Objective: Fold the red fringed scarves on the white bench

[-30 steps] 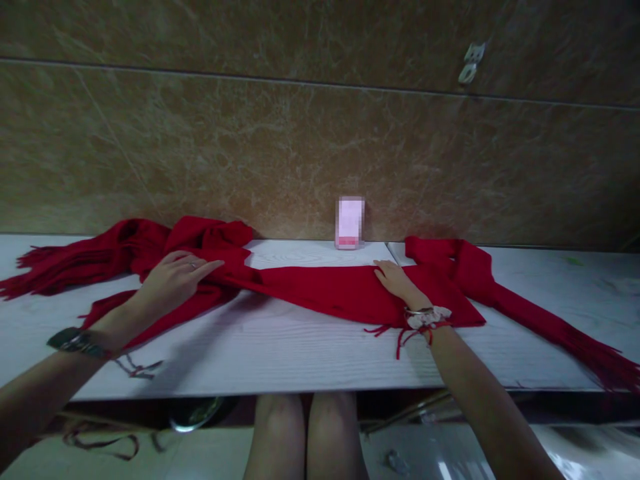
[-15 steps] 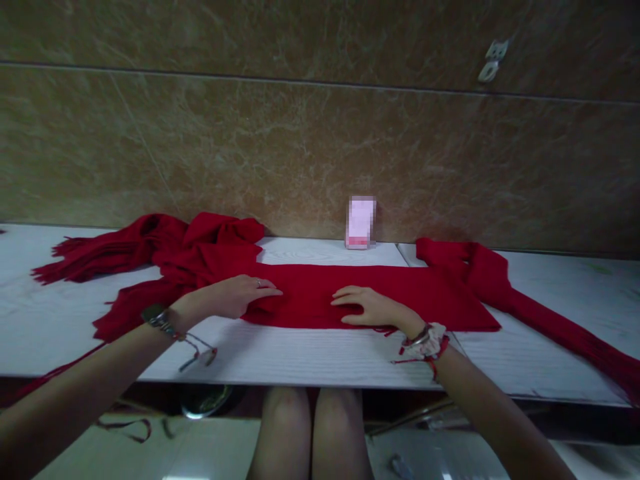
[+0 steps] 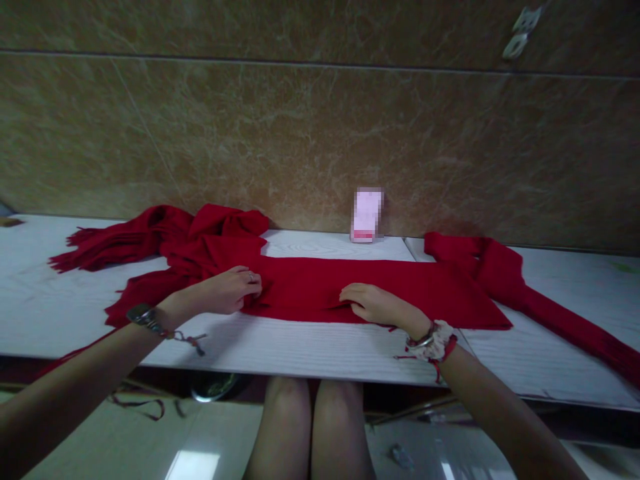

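A long red scarf (image 3: pixel 400 290) lies flattened across the white table (image 3: pixel 300 347), its fringed end trailing off to the right. My left hand (image 3: pixel 225 292) rests on the scarf's left part with the fingers curled and pinching the cloth. My right hand (image 3: pixel 373 303) is on the scarf's near edge at the middle, fingers bent and gripping the fabric there. More red scarves (image 3: pixel 165 240) lie bunched at the back left, fringes pointing left.
A small pink box (image 3: pixel 367 215) stands against the brown marble wall behind the scarf. A metal fitting (image 3: pixel 517 32) is on the wall at the upper right. My knees (image 3: pixel 310 427) show under the table's front edge.
Both hands have drawn inward along the scarf from wide apart. Their fingers, flat before, are now curled and gripping the cloth. The view has shifted a little to the left.
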Available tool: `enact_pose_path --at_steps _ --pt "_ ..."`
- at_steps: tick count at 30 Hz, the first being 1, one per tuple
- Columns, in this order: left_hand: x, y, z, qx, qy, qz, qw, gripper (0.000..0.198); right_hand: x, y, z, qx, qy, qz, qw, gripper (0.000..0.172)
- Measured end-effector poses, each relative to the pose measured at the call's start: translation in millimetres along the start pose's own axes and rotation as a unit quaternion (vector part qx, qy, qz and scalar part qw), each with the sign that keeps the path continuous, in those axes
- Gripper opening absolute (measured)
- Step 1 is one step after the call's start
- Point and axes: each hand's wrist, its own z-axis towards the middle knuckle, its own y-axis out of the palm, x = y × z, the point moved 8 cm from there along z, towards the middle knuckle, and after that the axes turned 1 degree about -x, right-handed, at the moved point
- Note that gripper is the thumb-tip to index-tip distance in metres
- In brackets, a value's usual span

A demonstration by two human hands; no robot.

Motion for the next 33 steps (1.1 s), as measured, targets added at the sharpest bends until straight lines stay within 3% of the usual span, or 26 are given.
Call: enact_pose_path --at_steps 5,13,16,21,26,28,33 --pt "-4.6 3.6 -2.4 0.023 0.000 0.012 1.000 0.036 21.8 -9.5 -0.9 0.066 0.065 0.067 0.993 0.021" --pt "-25.3 -22.2 -21.5 0.021 -0.024 0.119 0.992 0.028 37.6 -16.3 -8.2 0.083 0.066 0.255 0.961 0.018" --pt "-16.6 -7.0 -29.4 -0.019 -0.013 0.116 0.993 0.033 29.1 -16.2 -9.9 0.034 0.036 0.272 0.961 0.018" --pt "-2.2 16.9 -30.6 -0.058 -0.026 0.108 0.992 0.035 14.4 -1.3 -10.6 -0.072 0.000 0.208 0.975 0.015" --pt "11.1 -1.3 -19.6 0.002 -0.035 0.067 0.997 0.031 15.1 1.8 -10.5 -0.071 0.002 0.166 0.984 0.028" --pt "23.4 -7.1 -11.3 0.018 -0.012 0.021 1.000 0.037 15.7 3.4 -10.9 -0.082 -0.001 0.154 0.985 0.025" --pt "47.3 -6.8 26.3 0.001 0.040 -0.105 0.994 0.038 15.3 6.5 -10.7 -0.105 -0.013 0.157 0.982 0.021"
